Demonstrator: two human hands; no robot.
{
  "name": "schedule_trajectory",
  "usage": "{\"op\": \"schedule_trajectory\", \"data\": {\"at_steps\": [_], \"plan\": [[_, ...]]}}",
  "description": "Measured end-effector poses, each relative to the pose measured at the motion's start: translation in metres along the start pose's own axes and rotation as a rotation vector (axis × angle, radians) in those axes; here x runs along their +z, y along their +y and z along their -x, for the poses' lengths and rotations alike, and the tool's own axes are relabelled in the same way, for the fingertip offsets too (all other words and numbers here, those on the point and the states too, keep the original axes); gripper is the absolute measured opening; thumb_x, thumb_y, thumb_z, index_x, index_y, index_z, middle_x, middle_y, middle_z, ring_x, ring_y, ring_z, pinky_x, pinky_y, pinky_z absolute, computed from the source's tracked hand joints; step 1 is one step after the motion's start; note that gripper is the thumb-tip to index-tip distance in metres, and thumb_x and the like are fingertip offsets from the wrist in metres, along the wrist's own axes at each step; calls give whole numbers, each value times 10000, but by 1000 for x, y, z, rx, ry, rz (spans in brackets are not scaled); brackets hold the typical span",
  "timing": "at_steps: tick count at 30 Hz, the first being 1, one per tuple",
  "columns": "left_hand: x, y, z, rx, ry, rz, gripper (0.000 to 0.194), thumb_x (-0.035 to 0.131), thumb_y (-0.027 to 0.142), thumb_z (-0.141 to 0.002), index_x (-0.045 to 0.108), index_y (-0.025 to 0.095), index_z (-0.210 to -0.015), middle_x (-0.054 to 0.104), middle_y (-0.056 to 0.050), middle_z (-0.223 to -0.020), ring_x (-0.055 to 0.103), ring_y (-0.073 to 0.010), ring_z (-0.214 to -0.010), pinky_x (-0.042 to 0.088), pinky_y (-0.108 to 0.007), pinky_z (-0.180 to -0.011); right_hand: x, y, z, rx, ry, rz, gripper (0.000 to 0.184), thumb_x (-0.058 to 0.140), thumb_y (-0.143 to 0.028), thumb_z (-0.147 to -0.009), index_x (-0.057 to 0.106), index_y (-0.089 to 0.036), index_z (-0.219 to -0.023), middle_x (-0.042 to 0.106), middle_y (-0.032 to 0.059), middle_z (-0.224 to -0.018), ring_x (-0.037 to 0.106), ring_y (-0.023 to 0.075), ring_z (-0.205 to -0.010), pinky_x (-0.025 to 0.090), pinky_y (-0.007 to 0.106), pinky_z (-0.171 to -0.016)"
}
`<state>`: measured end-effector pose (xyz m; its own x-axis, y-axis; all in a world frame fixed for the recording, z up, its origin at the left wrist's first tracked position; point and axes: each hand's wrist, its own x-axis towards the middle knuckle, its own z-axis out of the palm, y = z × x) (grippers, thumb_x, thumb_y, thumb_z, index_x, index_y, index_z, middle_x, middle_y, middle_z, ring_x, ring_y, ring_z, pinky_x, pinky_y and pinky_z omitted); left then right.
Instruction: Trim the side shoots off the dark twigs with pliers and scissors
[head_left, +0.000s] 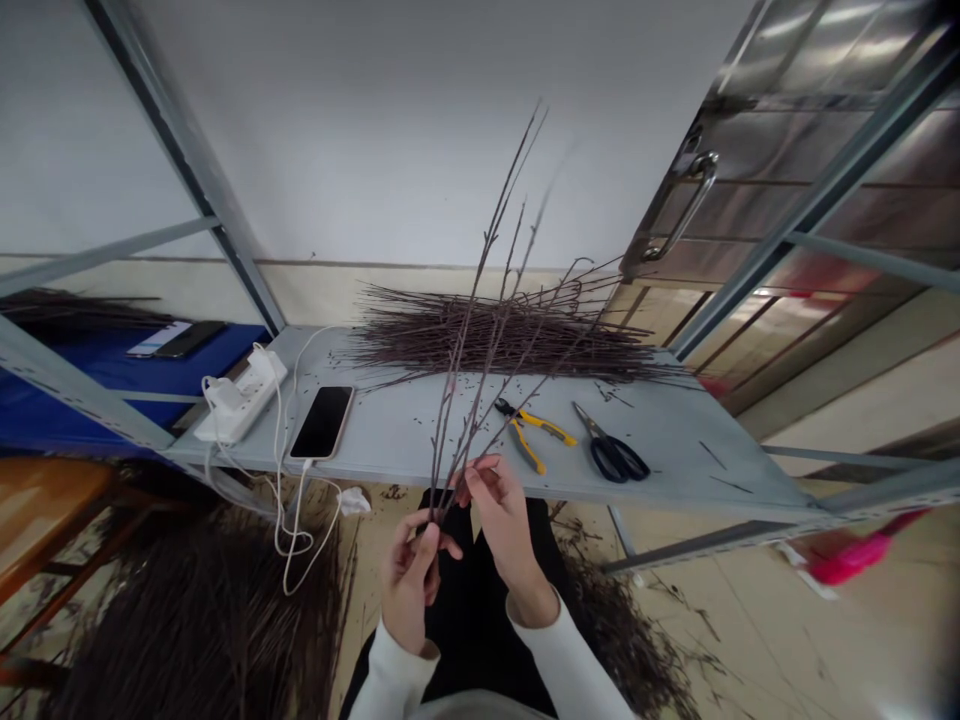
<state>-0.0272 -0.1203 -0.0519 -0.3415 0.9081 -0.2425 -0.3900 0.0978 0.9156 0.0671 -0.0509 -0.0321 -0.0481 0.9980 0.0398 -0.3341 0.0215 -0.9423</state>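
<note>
My left hand [411, 575] is closed around the lower ends of a small bunch of thin dark twigs [480, 330] that stand upright and fan out toward the wall. My right hand [501, 520] pinches one of the same twigs a little higher, its fingers pressed together. Both hands are in front of the grey metal shelf [675, 440], above my lap. A large pile of dark twigs [502, 335] lies on the shelf behind them. Yellow-handled pliers [534, 432] and black scissors [611, 450] lie on the shelf just beyond my right hand.
A black phone [323, 421] on a white cable and a white power strip [240, 395] lie on the shelf's left. Another phone [176, 340] rests on a blue surface. Heaps of twigs [210, 620] cover the floor. Shelf uprights, a metal door [787, 150] and a wooden stool [45, 510] surround.
</note>
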Motion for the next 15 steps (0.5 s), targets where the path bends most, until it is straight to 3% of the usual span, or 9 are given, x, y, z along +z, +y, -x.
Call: {"op": "schedule_trajectory", "data": {"at_steps": [4, 7, 11, 15], "plan": [[0, 2, -1, -33, -13, 44, 439, 748, 498, -633, 588, 160, -863, 647, 11, -567, 233, 9, -278, 138, -139, -296, 3, 0, 3, -9, 68, 13, 269, 620, -449, -785, 455, -241, -744, 596, -18, -675, 538, 138, -578, 460, 280, -583], [-1, 7, -5, -84, -38, 53, 474, 771, 505, -588, 592, 152, -848, 635, 11, -552, 244, 5, -281, 116, -136, -294, 0, 2, 3, 3, 49, 27, 263, 610, -466, -790, 479, -239, -761, 601, -16, -690, 539, 144, -618, 465, 285, -621], [-7, 13, -10, -177, -78, 29, 474, 804, 490, -526, 600, 164, -803, 470, 84, -437, 287, -17, -314, 104, -104, -283, -5, 9, 1, 18, -25, 82, 289, 614, -497, -785, 498, -232, -792, 589, -13, -688, 541, 146, -616, 442, 276, -569], [-12, 10, -10, -223, -103, 60, 473, 786, 533, -534, 560, 172, -740, 422, 98, -444, 252, -12, -317, 119, -90, -259, -4, 16, 0, 53, 18, 33, 297, 655, -454, -749, 466, -235, -817, 562, -46, -613, 501, 121, -514, 394, 252, -491]]}}
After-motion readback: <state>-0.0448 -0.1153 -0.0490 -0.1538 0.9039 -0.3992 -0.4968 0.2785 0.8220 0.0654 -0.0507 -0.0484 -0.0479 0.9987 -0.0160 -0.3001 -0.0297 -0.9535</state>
